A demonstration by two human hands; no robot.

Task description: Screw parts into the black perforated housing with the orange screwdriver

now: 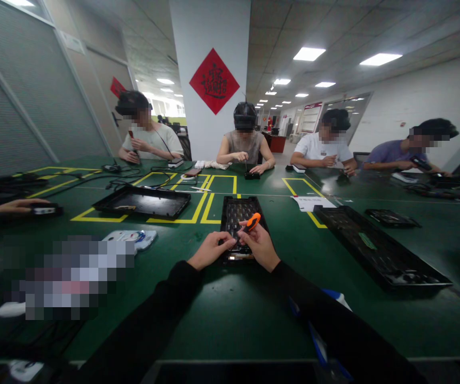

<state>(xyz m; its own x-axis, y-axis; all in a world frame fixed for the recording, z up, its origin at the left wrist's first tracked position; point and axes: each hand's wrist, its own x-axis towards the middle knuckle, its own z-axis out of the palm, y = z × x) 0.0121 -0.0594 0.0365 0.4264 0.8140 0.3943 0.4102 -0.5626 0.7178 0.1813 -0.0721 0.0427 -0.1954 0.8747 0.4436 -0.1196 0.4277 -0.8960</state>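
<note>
In front of me on the green table lies a black tray (225,209) with rows of small slots or parts in it. My right hand (262,246) is closed around a screwdriver (253,222) with an orange and black handle, tilted over the tray. Its tip is hidden by my fingers. At the tray's near left side, my left hand (213,248) has thumb and fingers drawn together close to the right fingertips. Whatever it pinches is too small to make out. A light brownish strip (241,257) shows at the tray's near end.
To the left sits a wide black tray (161,204); a long black tray (390,256) lies to the right, with a white paper (312,203) beyond it. A co-worker's hand (22,206) rests at far left. Several people work across the table. Cables (89,180) run along the left.
</note>
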